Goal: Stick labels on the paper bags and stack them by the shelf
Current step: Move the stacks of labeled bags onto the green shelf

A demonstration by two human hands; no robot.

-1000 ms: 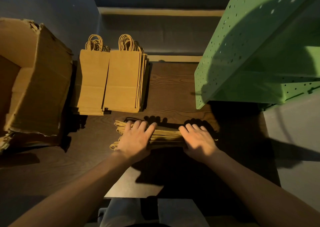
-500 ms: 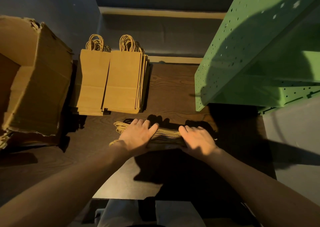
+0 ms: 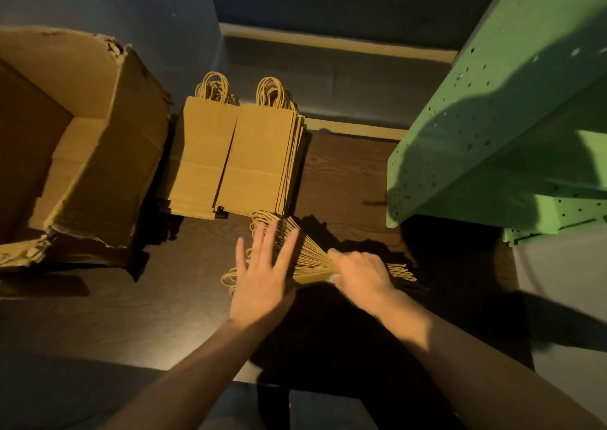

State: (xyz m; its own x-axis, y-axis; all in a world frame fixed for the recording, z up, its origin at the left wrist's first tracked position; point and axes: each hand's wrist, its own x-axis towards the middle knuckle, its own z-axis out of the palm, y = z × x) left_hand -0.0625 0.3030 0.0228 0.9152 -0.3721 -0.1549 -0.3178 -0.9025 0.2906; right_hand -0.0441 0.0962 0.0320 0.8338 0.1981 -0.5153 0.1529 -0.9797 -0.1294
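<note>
At 6 o'clock on the desk, left hand presses fanned bags, fingers flat. Right hand, blurred, seemingly pinches their end; a slack grip could scatter them.

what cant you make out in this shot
Head view:
Right hand: motion blur hides whether it has a grip on the fanned bags.
Fanned bags' near part: lost in the arms' shadow.
White scrap at that hand: too blurred to identify.
Cardboard box: cut off by the left edge.
Green shelf: cut off by top and right edges.
</note>
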